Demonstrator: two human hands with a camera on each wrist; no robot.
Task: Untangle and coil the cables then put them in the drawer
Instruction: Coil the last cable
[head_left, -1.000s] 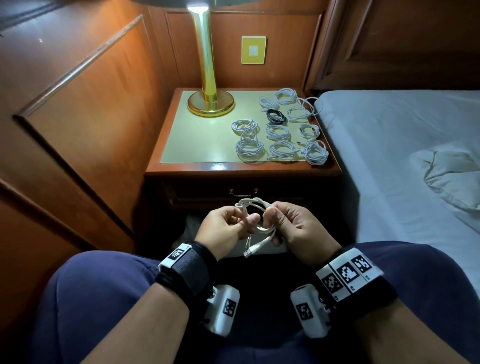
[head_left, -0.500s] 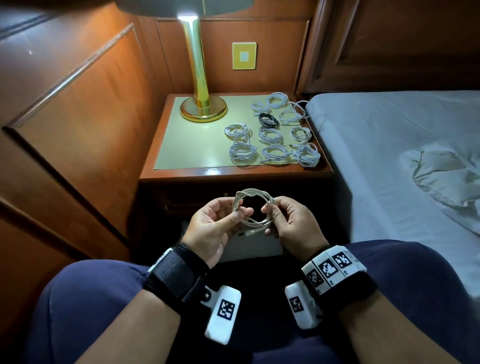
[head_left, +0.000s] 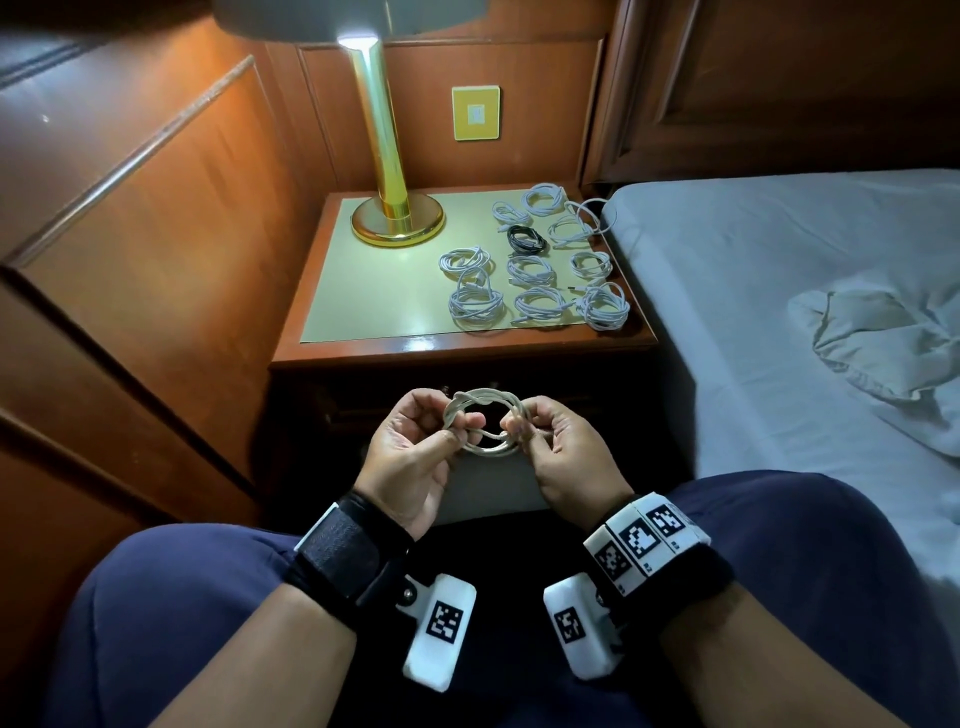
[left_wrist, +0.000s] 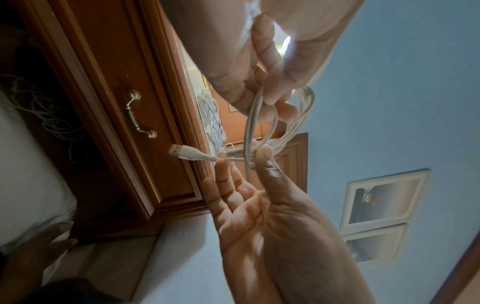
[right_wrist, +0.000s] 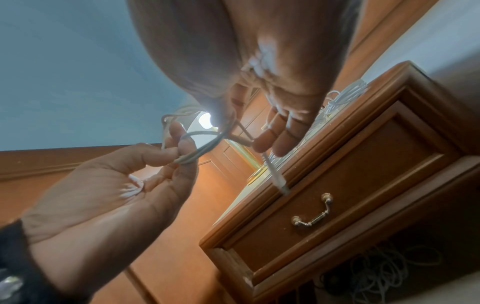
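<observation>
A white cable coil (head_left: 484, 401) hangs over my lap in front of the nightstand, held between both hands. My left hand (head_left: 451, 432) pinches its left side between thumb and fingers. My right hand (head_left: 515, 430) grips the right side, where a strand crosses the ring. In the left wrist view the coil's USB plug (left_wrist: 183, 153) sticks out past my left fingertips (left_wrist: 265, 153). The nightstand drawer (right_wrist: 337, 185) is shut, its metal handle (right_wrist: 313, 214) showing. Several coiled white cables (head_left: 540, 304) and one black coil (head_left: 525, 240) lie on the nightstand top (head_left: 374, 291).
A brass lamp (head_left: 397, 218) stands at the back left of the nightstand top. The bed (head_left: 779, 291) lies close on the right, a wood-panelled wall on the left. A loose tangle of white cables (right_wrist: 376, 273) sits in the open space below the drawer.
The coil has been lifted a little and turned into an open ring facing me. The plug end that hung down is now drawn in against the coil.
</observation>
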